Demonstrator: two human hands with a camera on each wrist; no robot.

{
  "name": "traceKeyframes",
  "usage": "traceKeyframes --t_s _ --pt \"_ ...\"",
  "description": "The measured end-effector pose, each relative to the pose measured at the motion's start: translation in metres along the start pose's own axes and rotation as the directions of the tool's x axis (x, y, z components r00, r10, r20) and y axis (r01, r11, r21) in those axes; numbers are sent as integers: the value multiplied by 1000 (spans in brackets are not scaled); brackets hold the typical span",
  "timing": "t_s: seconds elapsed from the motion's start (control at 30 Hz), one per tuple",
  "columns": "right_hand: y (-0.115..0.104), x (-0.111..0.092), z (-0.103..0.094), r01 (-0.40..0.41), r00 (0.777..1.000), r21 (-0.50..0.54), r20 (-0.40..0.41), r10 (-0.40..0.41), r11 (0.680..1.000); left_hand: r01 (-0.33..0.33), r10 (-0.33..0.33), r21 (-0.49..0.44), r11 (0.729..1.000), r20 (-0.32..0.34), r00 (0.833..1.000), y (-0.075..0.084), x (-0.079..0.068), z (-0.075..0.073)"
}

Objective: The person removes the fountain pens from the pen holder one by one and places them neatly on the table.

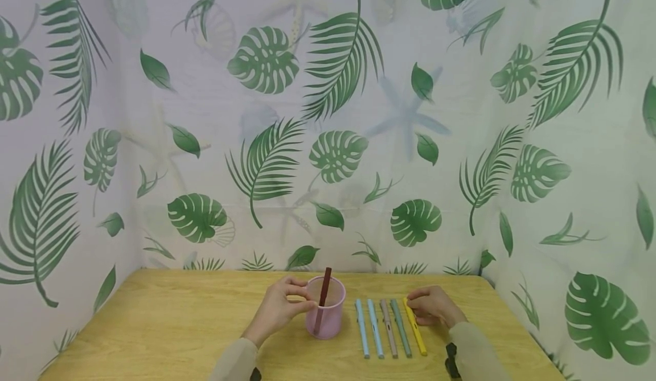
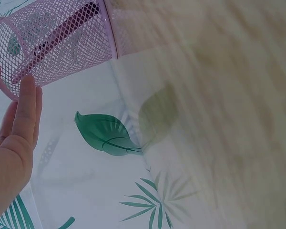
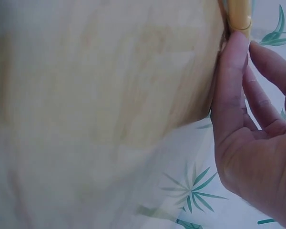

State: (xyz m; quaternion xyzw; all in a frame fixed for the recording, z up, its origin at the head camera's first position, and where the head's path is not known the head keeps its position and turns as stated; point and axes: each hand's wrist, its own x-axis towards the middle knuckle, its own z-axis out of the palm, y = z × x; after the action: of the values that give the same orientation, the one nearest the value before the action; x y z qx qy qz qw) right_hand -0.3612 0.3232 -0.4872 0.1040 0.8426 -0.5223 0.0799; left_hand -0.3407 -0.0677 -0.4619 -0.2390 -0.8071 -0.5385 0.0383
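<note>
A pink mesh pen holder (image 1: 325,322) stands upright on the table, with one dark red pen (image 1: 325,287) leaning inside it. My left hand (image 1: 281,307) grips the holder near its rim from the left. In the left wrist view, fingers (image 2: 26,102) lie against the mesh. To the right, several pens lie side by side: two light blue pens (image 1: 376,328), a brownish pen (image 1: 389,328), a green pen (image 1: 401,328) and a yellow pen (image 1: 415,327). My right hand (image 1: 431,306) pinches the far end of the yellow pen, seen close up in the right wrist view.
The wood-grain table (image 1: 179,324) extends to both sides of the holder and pens. Behind it and at both sides hangs a pale cloth (image 1: 348,238) printed with green leaves.
</note>
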Motion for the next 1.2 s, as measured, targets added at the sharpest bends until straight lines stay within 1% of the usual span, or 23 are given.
traceKeyframes --t_s 0.23,0.43,0.53,0.63,0.77,0.87,1.0,1.1,1.2 --pt "1 1 -1 11 1000 26 -12 -11 1000 3 -3 -8 1000 -5 1000 -1 0 1" --pt "1 1 -4 -14 999 70 -30 16 997 4 -4 1 1000 -9 1000 1 0 0" --pt "-1 -2 -5 -8 1000 83 -23 10 996 -6 6 8 1000 -8 1000 1 0 0" --pt "-4 -4 -5 20 1000 97 -20 -18 995 -8 8 9 1000 -5 1000 0 1 0" --pt "-11 -6 -1 61 997 71 -41 -58 996 -1 1 14 1000 -6 1000 -1 1 -1" --pt "-17 -6 3 71 996 53 -52 -68 996 4 -4 16 1000 -7 1000 -1 2 -2" --pt "-26 -6 9 76 997 55 -38 -74 996 -5 6 17 1000 -11 1000 -1 4 -3" --pt "-29 -7 12 73 997 53 -11 -72 996 -19 19 26 999 -9 1000 -1 4 -3" --pt "-31 -8 16 73 997 66 2 -73 995 -18 18 30 999 -2 1000 -2 3 -2"
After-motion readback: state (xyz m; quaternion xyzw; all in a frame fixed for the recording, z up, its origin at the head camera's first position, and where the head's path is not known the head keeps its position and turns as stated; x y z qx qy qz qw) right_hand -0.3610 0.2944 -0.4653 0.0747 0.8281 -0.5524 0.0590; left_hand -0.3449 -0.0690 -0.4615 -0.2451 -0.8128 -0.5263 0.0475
